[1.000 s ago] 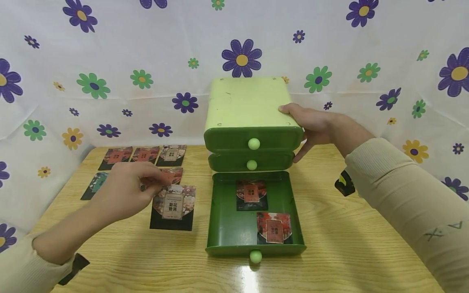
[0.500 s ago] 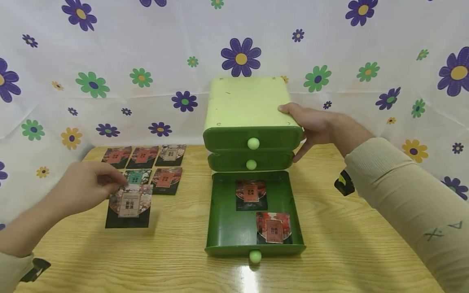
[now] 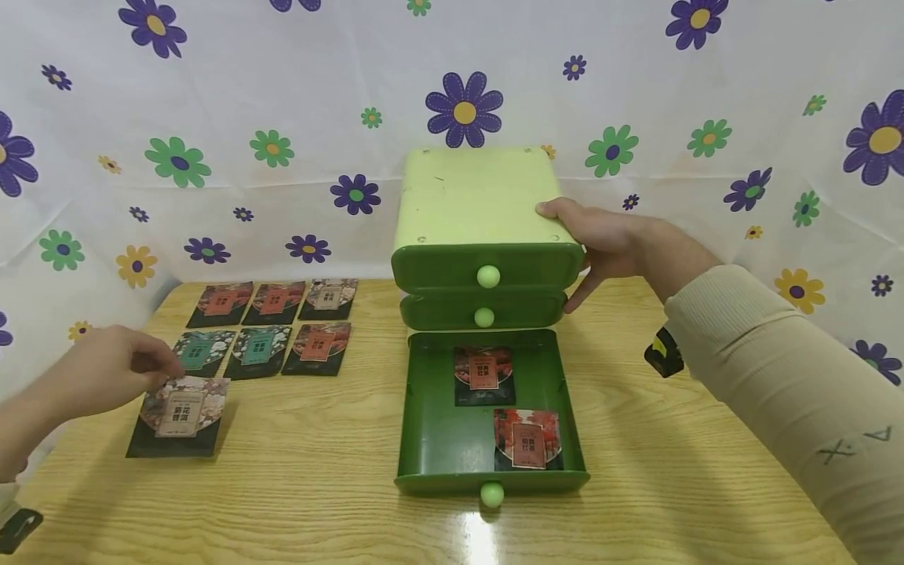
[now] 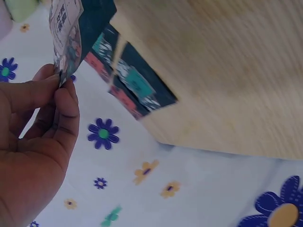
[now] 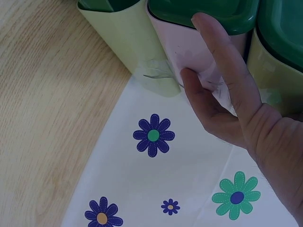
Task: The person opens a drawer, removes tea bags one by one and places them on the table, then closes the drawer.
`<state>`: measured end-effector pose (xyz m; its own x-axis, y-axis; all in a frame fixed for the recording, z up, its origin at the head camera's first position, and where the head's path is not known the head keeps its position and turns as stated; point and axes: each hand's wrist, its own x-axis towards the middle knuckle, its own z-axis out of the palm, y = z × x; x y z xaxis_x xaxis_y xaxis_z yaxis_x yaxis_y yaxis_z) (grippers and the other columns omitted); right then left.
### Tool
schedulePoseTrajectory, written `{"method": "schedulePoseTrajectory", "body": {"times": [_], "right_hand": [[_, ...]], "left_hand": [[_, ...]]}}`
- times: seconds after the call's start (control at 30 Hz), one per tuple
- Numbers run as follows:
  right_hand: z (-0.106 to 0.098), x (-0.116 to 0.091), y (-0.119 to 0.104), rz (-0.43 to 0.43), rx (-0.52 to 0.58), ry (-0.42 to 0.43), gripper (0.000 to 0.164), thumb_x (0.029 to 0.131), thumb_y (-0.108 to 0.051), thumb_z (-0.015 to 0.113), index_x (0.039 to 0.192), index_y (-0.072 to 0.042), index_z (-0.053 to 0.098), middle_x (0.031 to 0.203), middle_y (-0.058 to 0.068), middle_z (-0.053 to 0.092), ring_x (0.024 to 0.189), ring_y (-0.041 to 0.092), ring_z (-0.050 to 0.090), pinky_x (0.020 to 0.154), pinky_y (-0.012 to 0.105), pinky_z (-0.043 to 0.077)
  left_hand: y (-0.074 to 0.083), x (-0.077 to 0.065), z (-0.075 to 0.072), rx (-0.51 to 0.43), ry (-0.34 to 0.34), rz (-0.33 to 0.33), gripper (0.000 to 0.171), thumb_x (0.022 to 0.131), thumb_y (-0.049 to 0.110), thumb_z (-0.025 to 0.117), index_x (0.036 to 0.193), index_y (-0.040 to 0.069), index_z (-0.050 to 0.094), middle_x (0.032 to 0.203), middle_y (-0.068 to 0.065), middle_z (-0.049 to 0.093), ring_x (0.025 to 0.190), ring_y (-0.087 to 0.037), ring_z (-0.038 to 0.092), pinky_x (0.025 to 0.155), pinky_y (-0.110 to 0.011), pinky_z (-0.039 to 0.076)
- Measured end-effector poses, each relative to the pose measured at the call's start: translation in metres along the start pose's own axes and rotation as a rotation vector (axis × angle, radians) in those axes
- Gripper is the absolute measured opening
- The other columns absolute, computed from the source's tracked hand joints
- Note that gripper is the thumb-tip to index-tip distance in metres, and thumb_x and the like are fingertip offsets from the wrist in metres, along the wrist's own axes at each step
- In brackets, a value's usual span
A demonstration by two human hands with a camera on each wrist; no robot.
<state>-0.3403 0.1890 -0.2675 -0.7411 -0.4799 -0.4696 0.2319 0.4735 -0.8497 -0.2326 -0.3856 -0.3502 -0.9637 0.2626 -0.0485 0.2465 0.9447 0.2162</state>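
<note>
My left hand point(image 3: 106, 369) pinches the top edge of a black tea sachet point(image 3: 178, 420) with a pale floral print and a beige label. The sachet hangs tilted over the table's left side, near two teal-labelled sachets point(image 3: 260, 349). Close up in the left wrist view, thumb and fingers hold the sachet's edge point(image 4: 66, 33). My right hand point(image 3: 607, 239) rests on the right side of a green drawer cabinet point(image 3: 480, 196), thumb on top. Its extended fingers touch the cabinet's pink tier point(image 5: 182, 49) in the right wrist view. The bottom drawer point(image 3: 441, 439) stands pulled out, holding two red-labelled sachets point(image 3: 483, 377).
Behind the teal-labelled sachets lie two red-labelled sachets point(image 3: 220, 304) and a floral sachet point(image 3: 328, 298); another red-labelled sachet point(image 3: 316, 348) lies right of the teal ones. A flower-patterned cloth point(image 3: 282, 212) hangs behind the wooden table point(image 3: 318, 486).
My left hand has carried the floral sachet leftward from beside the drawer, past the laid-out sachets, uncovering the teal-labelled ones. The right hand and the cabinet have stayed in place.
</note>
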Motion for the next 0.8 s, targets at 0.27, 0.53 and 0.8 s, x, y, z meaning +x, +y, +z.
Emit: {"method": "schedulePoseTrajectory", "body": {"times": [0.27, 0.53, 0.8], "right_hand": [[-0.001, 0.002, 0.001, 0.004, 0.008, 0.006, 0.070, 0.101, -0.064, 0.022, 0.150, -0.014, 0.024, 0.126, 0.024, 0.051, 0.112, 0.041, 0.061, 0.081, 0.062, 0.056], [-0.001, 0.002, 0.000, 0.014, 0.006, 0.018, 0.069, 0.102, -0.063, 0.021, 0.149, -0.014, 0.025, 0.125, 0.024, 0.053, 0.112, 0.041, 0.061, 0.080, 0.062, 0.056], [-0.001, 0.002, 0.000, 0.014, 0.006, 0.008, 0.071, 0.101, -0.064, 0.023, 0.150, -0.013, 0.024, 0.128, 0.025, 0.051, 0.113, 0.041, 0.061, 0.081, 0.062, 0.056]], "left_hand": [[-0.037, -0.002, 0.010, 0.029, -0.065, -0.061, 0.017, 0.079, -0.003, 0.066, 0.076, 0.010, 0.074, 0.074, 0.003, 0.071, 0.065, -0.009, 0.060, 0.056, -0.026, 0.048], [-0.064, -0.003, 0.021, 0.045, -0.101, -0.102, 0.018, 0.077, -0.006, 0.065, 0.077, 0.010, 0.073, 0.075, 0.001, 0.070, 0.067, -0.013, 0.058, 0.058, -0.032, 0.049], [-0.065, 0.000, 0.028, 0.042, -0.083, -0.061, 0.011, 0.080, 0.001, 0.070, 0.078, 0.011, 0.074, 0.076, 0.002, 0.071, 0.067, -0.014, 0.063, 0.057, -0.034, 0.051]]}}
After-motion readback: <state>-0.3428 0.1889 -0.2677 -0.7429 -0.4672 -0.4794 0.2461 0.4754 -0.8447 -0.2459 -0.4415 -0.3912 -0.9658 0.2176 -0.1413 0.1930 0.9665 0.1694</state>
